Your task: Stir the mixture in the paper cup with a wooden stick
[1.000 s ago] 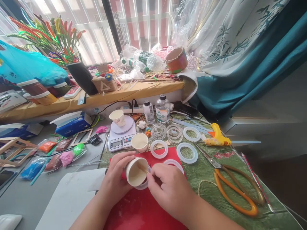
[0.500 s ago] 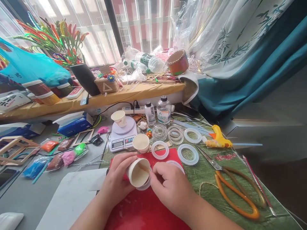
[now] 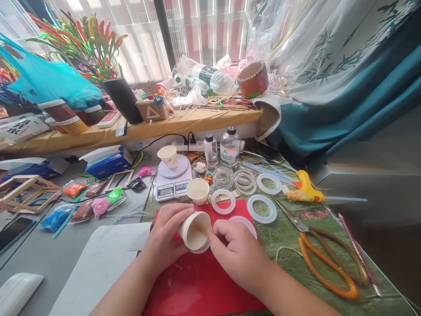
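My left hand [image 3: 169, 239] is wrapped round a white paper cup [image 3: 191, 227], its mouth tilted toward me and to the right. My right hand [image 3: 238, 252] pinches a thin wooden stick [image 3: 201, 229] at the cup's rim, and the stick reaches inside, partly blurred. A pale ring mold [image 3: 201, 250] shows just beneath the cup, mostly hidden by it. Both hands are over a red mat [image 3: 194, 285]. Another ring mold [image 3: 244, 224] lies behind my right hand, and a second paper cup [image 3: 198, 191] stands beyond the tilted one.
Farther back, a kitchen scale [image 3: 173, 177] carries a paper cup [image 3: 167, 156], near two clear bottles [image 3: 229, 147]. Ring molds [image 3: 262, 209] and clear coils [image 3: 223, 178] lie to the right. Large scissors [image 3: 325, 256] and a yellow glue gun [image 3: 305, 188] rest at far right; a white sheet [image 3: 98, 272] is left.
The whole view has shifted slightly, so the scene appears farther right. The cup stays tilted in my left hand, and the stick inside has changed position slightly.
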